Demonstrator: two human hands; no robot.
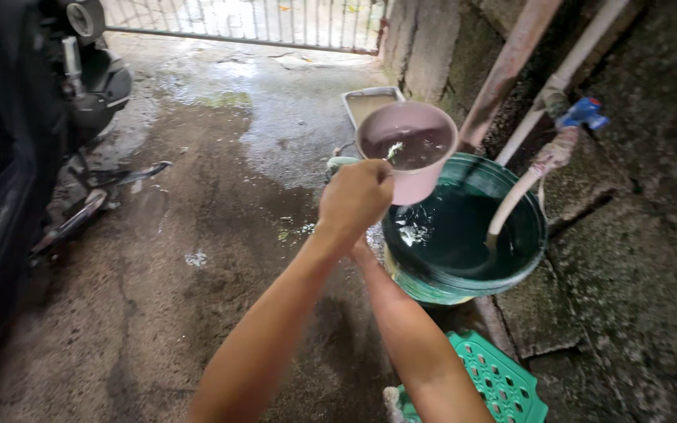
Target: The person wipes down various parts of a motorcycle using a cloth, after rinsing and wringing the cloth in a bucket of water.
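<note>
Gripping the handle of the pink dipper (409, 149) in my clenched left hand (354, 200), I hold it full of water just above the near rim of the green bucket (464, 235), while my right hand (360, 249) sits hidden behind that wrist, so I cannot tell whether it holds anything. If my wrist tips, I reckon the water slops onto the wet concrete floor (197, 258), and swinging right could knock the hose (511, 204) out of the bucket.

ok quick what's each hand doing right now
Left hand: closed on the handle of the pink dipper, above the green bucket.
Right hand: hidden behind the left arm, cannot tell.
</note>
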